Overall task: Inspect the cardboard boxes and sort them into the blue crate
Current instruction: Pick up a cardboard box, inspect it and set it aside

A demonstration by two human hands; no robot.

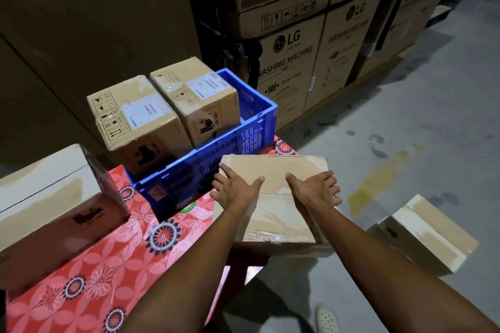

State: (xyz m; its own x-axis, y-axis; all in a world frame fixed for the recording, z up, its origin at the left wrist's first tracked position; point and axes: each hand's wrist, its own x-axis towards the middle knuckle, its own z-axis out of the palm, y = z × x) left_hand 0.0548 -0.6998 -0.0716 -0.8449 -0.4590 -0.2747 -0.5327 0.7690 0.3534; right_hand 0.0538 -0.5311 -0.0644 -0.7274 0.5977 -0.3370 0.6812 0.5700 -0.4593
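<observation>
A blue crate [254,127] stands on a table with a red flowered cloth [130,246]. Two taped cardboard boxes stand side by side in the crate, one on the left [135,116] and one on the right [197,97]. Just right of the crate, at the table's right edge, lies a plain cardboard box [273,170]. My left hand [232,189] and my right hand [313,189] rest spread on its top, fingers curled over its two sides. Another cardboard box [51,208] sits at the table's left.
One more taped box [427,235] lies on the grey concrete floor to the right. Tall stacked washing machine cartons [292,62] stand behind the table. A large dark carton wall [81,21] fills the back left. A shoe [327,320] shows below.
</observation>
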